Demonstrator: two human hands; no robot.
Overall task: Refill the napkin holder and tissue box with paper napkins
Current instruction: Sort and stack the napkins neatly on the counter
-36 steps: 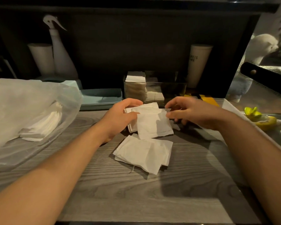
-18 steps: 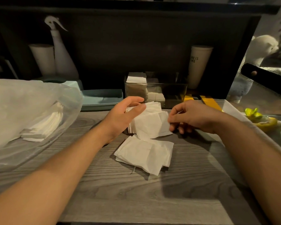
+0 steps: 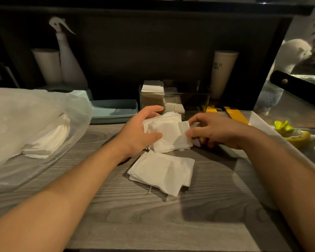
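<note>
A stack of white paper napkins (image 3: 168,132) stands on edge on the grey wooden counter, held between both hands. My left hand (image 3: 140,130) cups its left side, thumb in front and fingers behind. My right hand (image 3: 210,130) pinches the right edge of the front napkins. A second, flat pile of napkins (image 3: 162,171) lies just in front. Behind them sits the clear napkin holder (image 3: 195,101), with a tall napkin stack (image 3: 152,86) in its left end and a lower stack beside it; its right part looks dark and bare.
A clear plastic bag (image 3: 25,115) holding more napkins lies at the left. A teal tray (image 3: 115,110) sits behind my left hand. A spray bottle (image 3: 69,57) and white cups stand at the back. Yellow-green items (image 3: 289,130) lie at the right edge.
Both hands have closed in on the upright napkin stack: my left hand now wraps its left side and my right hand has taken hold of its right edge.
</note>
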